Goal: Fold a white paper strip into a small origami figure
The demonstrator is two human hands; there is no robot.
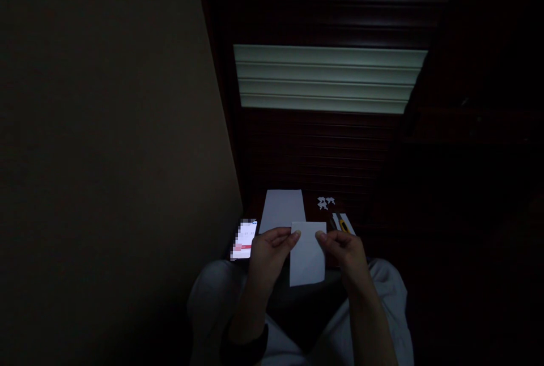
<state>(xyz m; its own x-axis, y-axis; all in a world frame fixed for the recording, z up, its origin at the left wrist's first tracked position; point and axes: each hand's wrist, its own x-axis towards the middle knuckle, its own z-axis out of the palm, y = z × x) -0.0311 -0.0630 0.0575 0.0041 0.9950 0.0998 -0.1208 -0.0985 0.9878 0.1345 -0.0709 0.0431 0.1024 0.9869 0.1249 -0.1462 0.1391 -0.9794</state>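
A small white sheet of paper (307,258) is held up over my lap, its long side running toward me. My left hand (272,250) pinches its upper left edge between thumb and fingers. On the opposite side, my right hand (345,250) grips the upper right edge the same way. Behind it lies a larger white sheet (283,207), its near part hidden by the held paper and my left hand. Several small cut or folded white paper pieces (323,203) lie to the right of that sheet.
A lit phone (245,240) lies left of my left hand, partly pixelated. Beyond my right hand is a yellow and dark tool, seemingly a utility knife (343,225), beside a white strip. A wall (127,128) rises at left; dark slatted panels (314,145) stand ahead.
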